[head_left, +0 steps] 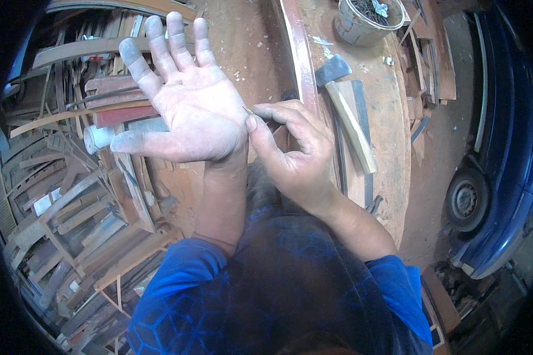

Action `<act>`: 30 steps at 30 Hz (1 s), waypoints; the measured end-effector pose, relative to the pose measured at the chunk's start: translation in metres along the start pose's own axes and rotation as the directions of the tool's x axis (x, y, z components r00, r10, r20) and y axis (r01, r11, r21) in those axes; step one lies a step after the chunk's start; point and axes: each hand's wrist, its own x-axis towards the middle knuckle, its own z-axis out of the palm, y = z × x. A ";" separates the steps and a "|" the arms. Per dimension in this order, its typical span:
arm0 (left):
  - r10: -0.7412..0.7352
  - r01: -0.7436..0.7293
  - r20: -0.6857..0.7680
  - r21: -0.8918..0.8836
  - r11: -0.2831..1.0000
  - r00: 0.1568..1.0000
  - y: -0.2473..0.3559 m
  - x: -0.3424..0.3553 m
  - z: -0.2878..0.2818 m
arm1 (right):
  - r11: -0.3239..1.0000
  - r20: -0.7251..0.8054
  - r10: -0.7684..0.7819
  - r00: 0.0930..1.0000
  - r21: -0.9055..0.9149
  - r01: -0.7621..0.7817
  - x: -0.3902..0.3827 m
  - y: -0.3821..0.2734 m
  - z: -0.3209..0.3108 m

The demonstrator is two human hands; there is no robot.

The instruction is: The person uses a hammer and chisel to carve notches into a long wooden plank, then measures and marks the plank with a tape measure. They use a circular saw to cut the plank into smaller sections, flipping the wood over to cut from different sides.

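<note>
My left hand (pixel 192 100) is held palm up with its fingers spread, dusty on palm and fingertips, and nothing lies in it. Against the outer edge of that palm, the thumb and forefinger of my right hand (pixel 293 142) are pinched together. A tiny thin pointed thing (pixel 248 110) shows between these fingertips; its kind is too small to tell. Right of my right hand, an axe (pixel 350 121) with a pale wooden handle rests on a wooden workbench (pixel 391 142). Neither hand touches the axe.
A dirty white bucket (pixel 367 23) of dark metal bits, perhaps nails, stands at the bench's far end. Piles of scrap wood (pixel 80 219) fill the left side. More boards (pixel 432 53) lie beyond the bench, and a blue car (pixel 509 165) is parked at the far right.
</note>
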 end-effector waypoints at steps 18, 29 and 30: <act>-0.077 0.073 -0.128 -0.039 0.997 0.989 -0.002 0.018 -0.024 | 0.934 0.032 -0.214 0.976 -0.287 0.214 0.024 0.030 0.002; -0.174 0.187 -0.108 0.134 0.973 0.979 -0.032 -0.016 -0.049 | 0.980 0.321 0.126 0.939 0.108 -0.169 -0.031 0.044 0.017; -0.195 0.203 -0.073 0.138 0.969 0.978 -0.035 -0.020 -0.051 | 0.992 0.310 0.008 0.951 0.120 -0.047 -0.046 0.038 0.012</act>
